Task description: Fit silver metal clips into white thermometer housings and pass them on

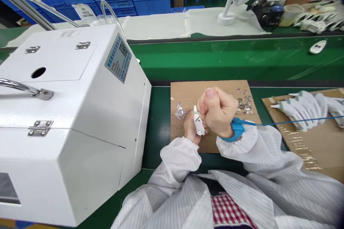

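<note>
Right now, the left hand (191, 127) grips a small white plastic housing (199, 125), slightly tilted, above a cardboard sheet (185, 93) on the bench (158, 125); the curled right hand (218, 111) pinches near its top, between scattered small metal pieces (244, 104).

Left hand (191, 127): held a white plastic casing (199, 125) upright.
Right hand (219, 111): closed over its top, blue wrist strap (236, 132) on.
Beneath: cardboard sheet (185, 94).

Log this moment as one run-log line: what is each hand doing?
left hand: holds white plastic part | right hand: closed at its top | right wrist: blue strap | below: cardboard sheet
</note>
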The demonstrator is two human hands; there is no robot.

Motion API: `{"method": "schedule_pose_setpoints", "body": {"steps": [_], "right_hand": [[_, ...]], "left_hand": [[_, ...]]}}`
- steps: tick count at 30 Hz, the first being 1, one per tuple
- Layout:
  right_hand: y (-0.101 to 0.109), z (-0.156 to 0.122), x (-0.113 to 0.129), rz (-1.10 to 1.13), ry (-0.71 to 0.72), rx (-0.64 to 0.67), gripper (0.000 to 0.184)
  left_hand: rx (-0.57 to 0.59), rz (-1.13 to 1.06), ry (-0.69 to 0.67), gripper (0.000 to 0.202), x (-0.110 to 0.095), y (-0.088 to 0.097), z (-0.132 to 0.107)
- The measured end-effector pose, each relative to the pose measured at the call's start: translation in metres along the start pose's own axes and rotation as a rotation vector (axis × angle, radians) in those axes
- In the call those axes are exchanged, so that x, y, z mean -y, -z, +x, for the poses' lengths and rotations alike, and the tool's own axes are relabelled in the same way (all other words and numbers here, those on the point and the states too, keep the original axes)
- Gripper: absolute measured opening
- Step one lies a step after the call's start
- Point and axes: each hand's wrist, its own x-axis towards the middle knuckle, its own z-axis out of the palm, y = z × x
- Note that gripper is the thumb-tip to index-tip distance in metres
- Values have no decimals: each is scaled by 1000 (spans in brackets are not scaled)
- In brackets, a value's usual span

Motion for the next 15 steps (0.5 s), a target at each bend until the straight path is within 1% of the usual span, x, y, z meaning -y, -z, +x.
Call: {"method": "schedule_pose_setpoints", "body": {"steps": [3,5,9,15], "right_hand": [[5,9,2,76,-41,-67,50],[9,13,3,82,-76,-100,50],[11,14,3,66,-113,-92,51],[10,12,1,69,-72,-85,51]], "left_hand": [[25,24,9,33,-4,0,-1],[45,30,16,35,-6,0,-2],[49,38,15,35,-7,-1,-3],[52,42,10,34,-6,0,-3]]}}
